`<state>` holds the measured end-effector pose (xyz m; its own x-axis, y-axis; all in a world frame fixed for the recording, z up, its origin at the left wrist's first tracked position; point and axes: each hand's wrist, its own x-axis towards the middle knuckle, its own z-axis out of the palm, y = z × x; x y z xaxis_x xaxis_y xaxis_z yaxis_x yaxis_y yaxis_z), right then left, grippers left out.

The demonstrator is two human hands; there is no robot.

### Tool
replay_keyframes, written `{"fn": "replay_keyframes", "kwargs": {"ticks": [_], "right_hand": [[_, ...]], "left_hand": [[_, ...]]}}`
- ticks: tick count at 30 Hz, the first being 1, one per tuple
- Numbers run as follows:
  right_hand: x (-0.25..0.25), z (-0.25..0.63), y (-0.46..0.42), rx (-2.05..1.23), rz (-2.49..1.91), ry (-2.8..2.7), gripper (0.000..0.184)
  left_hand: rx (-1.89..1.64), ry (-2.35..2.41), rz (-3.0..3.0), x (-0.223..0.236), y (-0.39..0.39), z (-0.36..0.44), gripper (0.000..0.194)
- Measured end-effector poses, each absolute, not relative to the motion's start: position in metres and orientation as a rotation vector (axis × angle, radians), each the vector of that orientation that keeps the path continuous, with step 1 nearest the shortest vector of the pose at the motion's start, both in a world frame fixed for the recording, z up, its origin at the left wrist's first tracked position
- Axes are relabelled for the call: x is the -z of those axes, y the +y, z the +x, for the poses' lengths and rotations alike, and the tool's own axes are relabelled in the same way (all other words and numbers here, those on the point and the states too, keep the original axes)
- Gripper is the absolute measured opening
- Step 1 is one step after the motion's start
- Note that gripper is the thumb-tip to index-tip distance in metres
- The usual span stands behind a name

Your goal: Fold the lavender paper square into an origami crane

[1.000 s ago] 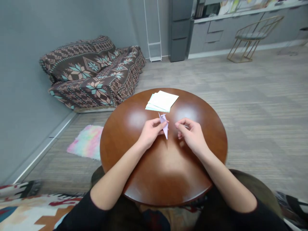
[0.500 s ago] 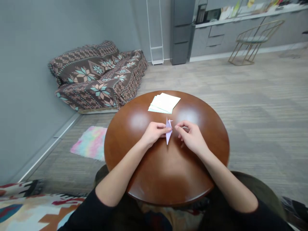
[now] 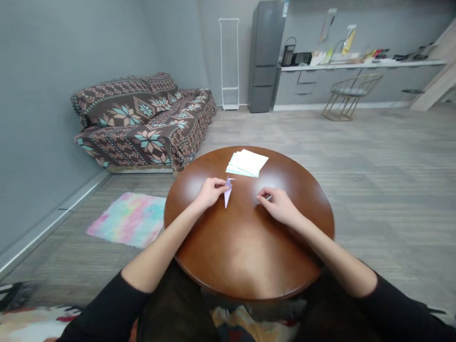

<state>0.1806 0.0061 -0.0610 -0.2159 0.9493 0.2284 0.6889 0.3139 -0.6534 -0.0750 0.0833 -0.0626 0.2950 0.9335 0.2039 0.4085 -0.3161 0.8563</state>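
Note:
A small lilac paper crane (image 3: 227,194), with a thin pointed head and a long lower tip, is pinched by its left side in my left hand (image 3: 211,191). The thumb and fingers of that hand are pressed together on the folded paper, hiding part of it. To the right, apart from the crane, my right hand (image 3: 276,203) hovers low over the round brown table (image 3: 249,251). Its fingers are curled in with the thumb near the fingertips, and I see nothing between them.
A loose stack of pale square paper sheets (image 3: 248,163) lies at the table's far side. Beyond are a patterned covered sofa (image 3: 149,123), a pastel fluffy rug (image 3: 130,218), a grey fridge (image 3: 265,57), a white rack (image 3: 230,90) and a gold wire chair (image 3: 351,92).
My left hand has moved left with the crane, away from my right hand. The right hand's fingers have drawn closer together. The view has tilted up.

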Motion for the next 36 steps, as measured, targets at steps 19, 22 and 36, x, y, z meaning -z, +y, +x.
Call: {"fn": "replay_keyframes", "kwargs": {"ticks": [19,22,36], "right_hand": [[0.081,0.168,0.114,0.031,-1.861,-2.072,0.024],[0.078,0.170,0.113,0.058,-1.853,-2.117,0.026],[0.062,0.187,0.101,0.089,-1.829,-2.049,0.027]], "left_hand": [[-1.047,1.454,2.072,0.083,0.165,-0.140,0.022],[-1.134,1.497,2.010,0.082,0.165,-0.148,0.041],[-0.681,1.228,2.634,0.069,0.063,-0.032,0.047]]}}
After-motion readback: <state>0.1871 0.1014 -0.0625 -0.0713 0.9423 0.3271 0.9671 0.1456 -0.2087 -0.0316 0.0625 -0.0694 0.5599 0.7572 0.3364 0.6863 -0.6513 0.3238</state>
